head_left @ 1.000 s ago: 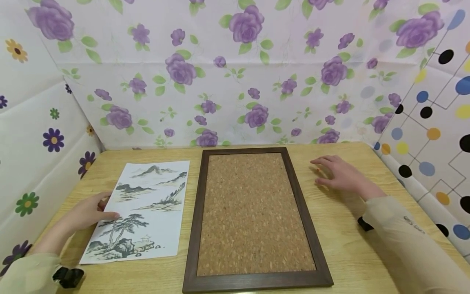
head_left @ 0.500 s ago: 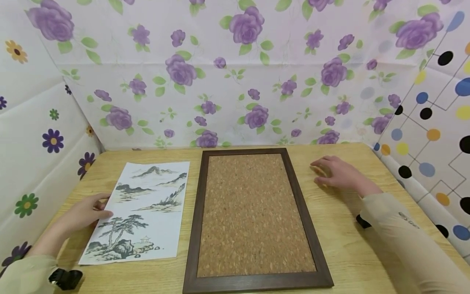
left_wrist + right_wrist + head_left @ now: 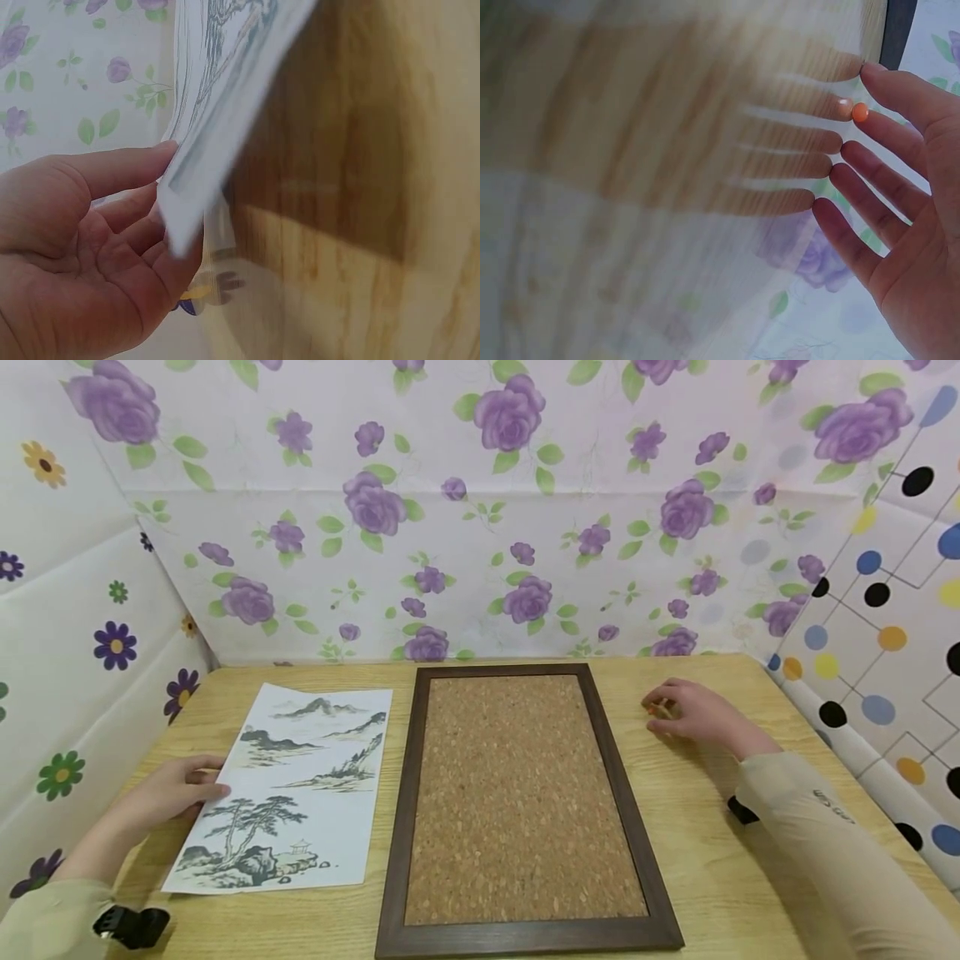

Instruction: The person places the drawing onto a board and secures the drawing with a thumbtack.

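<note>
Picture sheet (image 3: 330, 756): near the counter's (image 3: 712, 877) left edge; a light pinch should spare it creases.
Left hand (image 3: 171, 787): thumb and fingers pinch the sheet's left side.
Right hand (image 3: 693, 718): fingers spread, toward the counter's far right corner, pinching nothing.
Orange piece (image 3: 860, 112): at the index fingertip; closing the thumb low and gently should stop it slipping.

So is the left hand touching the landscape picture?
Touching. The left wrist view shows the left hand pinching the landscape picture at its edge, skin meeting paper with no gap.
</note>
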